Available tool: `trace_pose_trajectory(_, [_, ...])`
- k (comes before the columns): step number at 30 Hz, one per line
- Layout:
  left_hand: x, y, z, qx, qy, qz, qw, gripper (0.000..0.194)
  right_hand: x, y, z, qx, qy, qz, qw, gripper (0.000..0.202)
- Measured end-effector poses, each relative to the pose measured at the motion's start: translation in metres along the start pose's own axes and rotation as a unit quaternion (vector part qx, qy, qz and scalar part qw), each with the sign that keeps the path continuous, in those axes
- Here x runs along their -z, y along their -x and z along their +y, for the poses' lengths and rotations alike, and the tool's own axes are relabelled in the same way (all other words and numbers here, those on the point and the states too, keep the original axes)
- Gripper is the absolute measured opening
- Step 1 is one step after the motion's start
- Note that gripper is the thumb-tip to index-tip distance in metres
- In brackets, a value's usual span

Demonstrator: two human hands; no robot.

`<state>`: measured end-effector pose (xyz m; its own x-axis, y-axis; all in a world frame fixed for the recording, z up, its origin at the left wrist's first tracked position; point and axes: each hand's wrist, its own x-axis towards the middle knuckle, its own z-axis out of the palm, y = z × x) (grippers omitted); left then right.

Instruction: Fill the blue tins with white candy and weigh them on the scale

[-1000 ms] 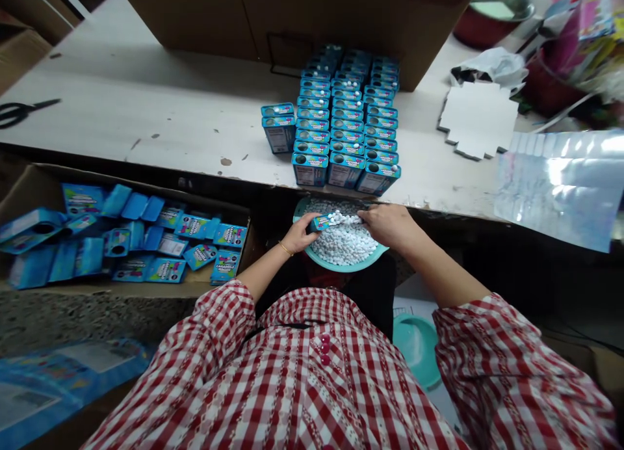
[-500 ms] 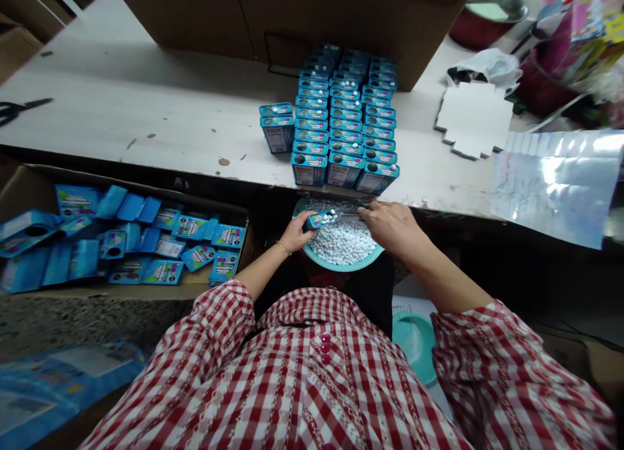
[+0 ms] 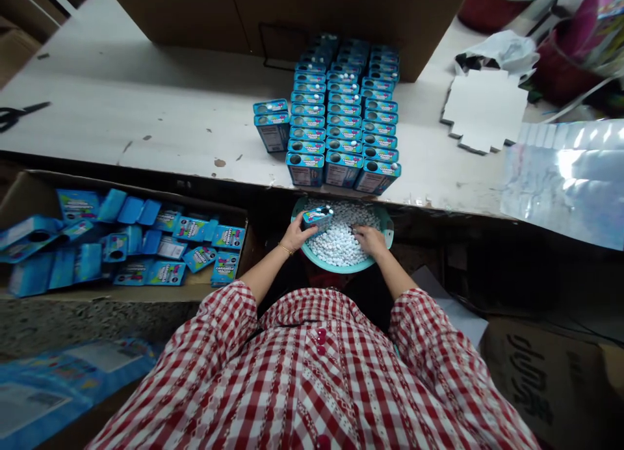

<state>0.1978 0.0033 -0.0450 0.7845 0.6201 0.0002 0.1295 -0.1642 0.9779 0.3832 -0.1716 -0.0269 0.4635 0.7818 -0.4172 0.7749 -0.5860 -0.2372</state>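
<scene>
My left hand (image 3: 293,235) is closed around a small blue candy box (image 3: 318,216), held over the left part of a turquoise basin (image 3: 336,268). White candies lie on the box's top. The basin is full of small white candies (image 3: 336,242). My right hand (image 3: 372,240) is low at the basin's right side, its curled fingers partly hidden among the candies. What those fingers hold cannot be made out. On the table beyond the basin stand rows of upright blue candy boxes (image 3: 344,138), some with white candies on top.
An open carton (image 3: 214,295) at the left holds many loose blue boxes (image 3: 166,272). Black scissors (image 3: 19,114) lie on the white table (image 3: 195,125). A big cardboard box (image 3: 292,14) stands behind the rows. White cut card (image 3: 485,108) and a shiny plastic sheet (image 3: 568,177) lie right.
My right hand has moved from beside the box's top, where it held a pale scoop-like tool, down into the candies at the right. My left hand still holds the box over the basin.
</scene>
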Motion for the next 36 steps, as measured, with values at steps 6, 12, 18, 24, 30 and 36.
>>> trace_pose_trajectory(6, [0.012, 0.008, 0.013, -0.015, -0.007, 0.015, 1.000, 0.049, 0.011, 0.014, 0.032, 0.081, -0.239, 0.057, 0.966, 0.038])
trace_pose_trajectory(12, [0.014, 0.010, 0.026, -0.064, -0.079, 0.006, 0.995, 0.044, 0.077, 0.042, 0.016, 0.128, -0.181, 0.080, 0.972, 0.036])
trace_pose_trajectory(18, [0.001, 0.008, 0.027, -0.112, -0.112, -0.014, 0.987, 0.042, 0.136, 0.059, -0.039, 0.100, 0.110, 0.040, 0.988, 0.036])
trace_pose_trajectory(24, [-0.002, 0.007, 0.026, -0.128, -0.126, -0.011, 0.984, 0.039, 0.154, 0.065, -0.078, 0.113, 0.238, 0.015, 0.965, 0.031])
trace_pose_trajectory(30, [0.003, 0.008, 0.024, -0.114, -0.117, -0.001, 0.987, 0.039, 0.165, 0.074, -0.095, 0.123, 0.242, 0.027, 0.962, 0.034])
trace_pose_trajectory(36, [0.004, 0.017, 0.031, -0.089, -0.106, 0.051, 0.989, 0.042, 0.145, 0.081, -0.060, 0.059, 0.053, 0.103, 0.991, 0.033])
